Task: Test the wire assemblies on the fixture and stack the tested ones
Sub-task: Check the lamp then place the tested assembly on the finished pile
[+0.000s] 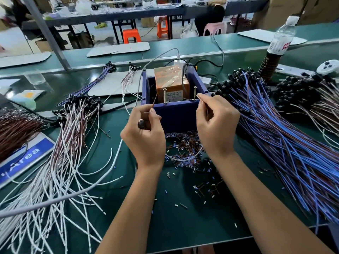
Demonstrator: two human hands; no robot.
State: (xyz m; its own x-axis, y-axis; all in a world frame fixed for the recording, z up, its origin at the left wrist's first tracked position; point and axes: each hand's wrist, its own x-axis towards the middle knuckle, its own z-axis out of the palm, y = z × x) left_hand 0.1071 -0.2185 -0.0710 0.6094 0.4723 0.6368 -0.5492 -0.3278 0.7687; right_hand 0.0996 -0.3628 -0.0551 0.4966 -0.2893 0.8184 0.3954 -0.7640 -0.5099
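Observation:
The test fixture is a dark blue open box (176, 114) with an orange block (171, 79) inside and two upright screws, the left screw (164, 95) and the right screw (195, 93), at its front wall. My left hand (145, 132) pinches one thin wire end (155, 100) that points up near the left screw, with a small dark cap in the palm. My right hand (216, 123) pinches the other wire end just beside the right screw. A large pile of blue-and-brown wire assemblies (286, 143) lies at the right, a white-and-brown pile (60, 153) at the left.
Cut insulation bits (185, 149) litter the green mat in front of the box. A grey cable (73, 195) crosses the left pile. A blue-and-white sign (22, 160) lies at the left, a bottle (280, 39) and a white remote (328, 67) at the far right. Small wire bundles (102, 76) lie behind.

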